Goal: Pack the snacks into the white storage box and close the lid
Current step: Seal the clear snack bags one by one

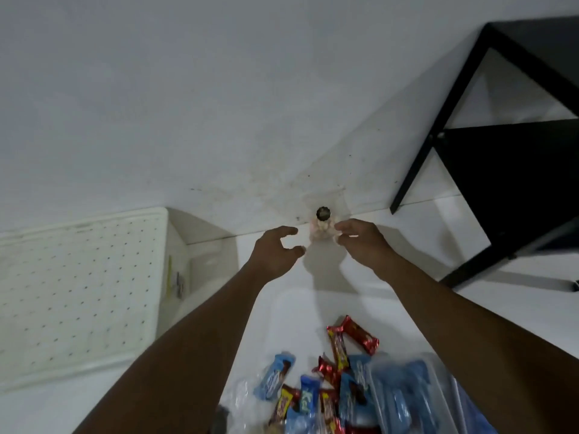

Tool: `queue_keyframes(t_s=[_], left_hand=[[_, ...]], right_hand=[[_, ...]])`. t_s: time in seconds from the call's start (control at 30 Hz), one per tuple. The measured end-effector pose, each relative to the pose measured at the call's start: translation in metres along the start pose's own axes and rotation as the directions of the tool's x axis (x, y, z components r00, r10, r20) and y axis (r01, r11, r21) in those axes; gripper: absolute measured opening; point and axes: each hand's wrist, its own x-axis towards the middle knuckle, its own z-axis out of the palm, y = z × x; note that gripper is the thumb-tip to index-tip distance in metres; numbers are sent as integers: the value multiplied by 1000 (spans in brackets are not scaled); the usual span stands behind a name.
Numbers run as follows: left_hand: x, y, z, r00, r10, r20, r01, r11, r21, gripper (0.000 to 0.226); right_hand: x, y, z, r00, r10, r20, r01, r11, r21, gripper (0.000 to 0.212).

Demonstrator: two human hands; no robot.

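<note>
As left hand point(275, 245) and right hand point(362, 242) flank one jar point(322, 225), many snacks point(360, 335), blurred.

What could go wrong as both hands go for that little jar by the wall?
The small jar stands by the wall, and neither the left hand nor the right hand grips it yet; a clumsy touch might tip it. The forearms stretch over the loose snack bars, so pulling back could scatter them.

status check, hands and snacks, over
Left hand and right hand open, empty, either side of a small dark-capped jar by the wall. Snacks loose below, not yet packed. Nothing between hands and jar.
</note>
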Motion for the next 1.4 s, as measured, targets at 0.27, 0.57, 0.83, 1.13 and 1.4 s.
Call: queue_keyframes(t_s=[0.27,0.57,0.83,1.13,1.4], left_hand=[[-134,-76,0,990,-96,106,86,992,93,42],[-220,-154,38,988,-89,127,47,952,302,44],[-234,-166,43,985,-58,160,-38,842,539,50],[-240,-157,31,986,-3,168,-94,817,569,27],[-237,-126,-17,964,-86,252,-10,933,359,7]], right_hand=[[-129,29,63,965,96,242,-100,995,2,14],[-217,114,129,980,3,201,80,911,-404,24],[-240,125,139,996,54,66,-5,807,-591,40],[-259,114,149,976,-135,173,215,746,-630,33],[-263,77,137,866,-72,494,299,868,-397,8]])
